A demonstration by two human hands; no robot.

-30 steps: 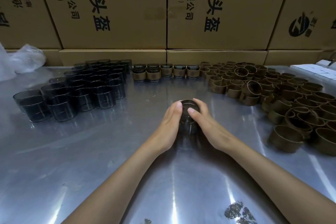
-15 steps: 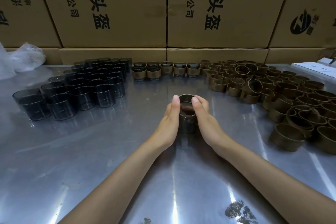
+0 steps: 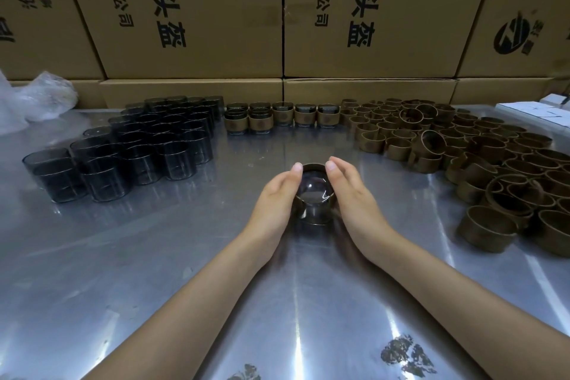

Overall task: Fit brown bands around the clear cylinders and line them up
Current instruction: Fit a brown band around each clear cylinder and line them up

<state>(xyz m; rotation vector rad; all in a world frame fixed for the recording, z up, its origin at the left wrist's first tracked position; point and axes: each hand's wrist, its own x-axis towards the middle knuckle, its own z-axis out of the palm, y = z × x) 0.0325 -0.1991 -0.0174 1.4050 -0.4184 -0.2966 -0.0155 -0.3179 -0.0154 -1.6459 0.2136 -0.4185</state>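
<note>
A clear cylinder (image 3: 314, 194) stands on the steel table between both hands, with a brown band around its upper part. My left hand (image 3: 277, 197) presses its left side and my right hand (image 3: 351, 197) its right side, fingers straight along the glass. Several bare clear cylinders (image 3: 129, 148) crowd the left of the table. A row of banded cylinders (image 3: 282, 117) stands at the back centre. Loose brown bands (image 3: 462, 151) lie heaped on the right.
Stacked cardboard boxes (image 3: 216, 9) wall off the back edge of the steel table (image 3: 154, 271). A crumpled plastic bag (image 3: 34, 102) sits at the far left, and white boxes (image 3: 536, 111) at the far right.
Both hands have slid down along the cylinder's sides, and its open top and rim now show between the fingertips. The cylinder stays in the same spot.
</note>
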